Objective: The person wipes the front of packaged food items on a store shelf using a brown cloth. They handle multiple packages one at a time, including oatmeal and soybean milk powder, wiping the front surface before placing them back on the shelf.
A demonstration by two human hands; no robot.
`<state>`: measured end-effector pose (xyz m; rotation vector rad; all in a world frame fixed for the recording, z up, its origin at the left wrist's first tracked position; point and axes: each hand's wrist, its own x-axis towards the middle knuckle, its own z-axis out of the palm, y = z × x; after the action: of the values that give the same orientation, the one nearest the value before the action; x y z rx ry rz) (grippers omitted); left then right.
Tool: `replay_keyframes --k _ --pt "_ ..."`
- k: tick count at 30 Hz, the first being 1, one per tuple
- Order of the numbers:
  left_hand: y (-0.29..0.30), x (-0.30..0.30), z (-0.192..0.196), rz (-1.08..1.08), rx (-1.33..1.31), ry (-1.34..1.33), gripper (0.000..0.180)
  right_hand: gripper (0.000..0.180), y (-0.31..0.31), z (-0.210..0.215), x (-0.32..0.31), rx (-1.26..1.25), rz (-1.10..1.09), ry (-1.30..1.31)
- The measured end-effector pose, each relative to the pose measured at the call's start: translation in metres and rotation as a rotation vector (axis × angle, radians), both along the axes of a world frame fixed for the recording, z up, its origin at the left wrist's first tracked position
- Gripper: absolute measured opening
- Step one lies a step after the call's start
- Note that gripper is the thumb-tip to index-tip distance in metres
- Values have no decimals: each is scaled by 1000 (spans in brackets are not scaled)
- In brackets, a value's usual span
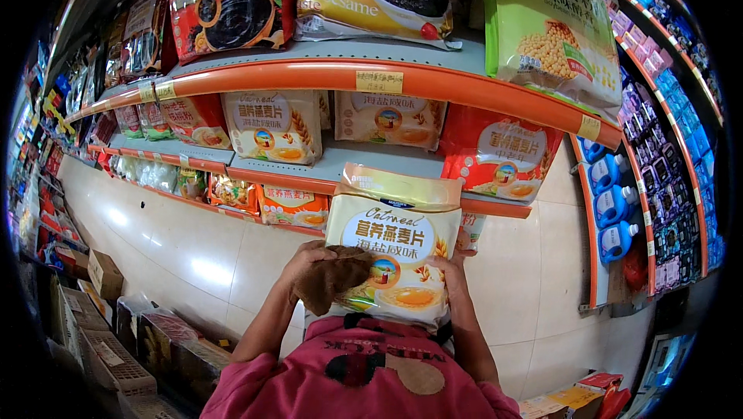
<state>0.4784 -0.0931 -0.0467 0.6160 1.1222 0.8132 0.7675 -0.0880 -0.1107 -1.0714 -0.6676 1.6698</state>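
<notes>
In front of my chest I have a cream and white bag of oatmeal [391,222], upright, its printed front towards me. My right hand [452,277] grips its right edge, thumb on the front and the other fingers out of sight behind. A brown cloth [331,278] is bunched in my left hand [305,261], whose fingers are closed and partly covered by it. That cloth lies against the left side of the bag's front.
Ahead, an orange-edged shelf [309,71] carries large food bags. On the tier below stand another white oatmeal bag [271,126] and a red oatmeal bag [501,152]. Blue bottles [615,202] line a rack at right. Cardboard boxes [104,273] stand at left.
</notes>
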Motion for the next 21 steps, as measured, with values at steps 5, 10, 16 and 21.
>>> replay_keyframes --k 5,10,16,21 --pt "-3 1 4 25 -8 -15 36 62 0 16 -9 30 -38 -48" --pt "-2 3 2 56 -24 -38 35 61 6 7 -4 54 34 -81" --pt "-1 9 23 164 -47 -122 43 51 -3 17 -1 125 -55 -58" --pt "28 -7 35 263 171 -54 38 59 -18 35 10 112 -132 -74"
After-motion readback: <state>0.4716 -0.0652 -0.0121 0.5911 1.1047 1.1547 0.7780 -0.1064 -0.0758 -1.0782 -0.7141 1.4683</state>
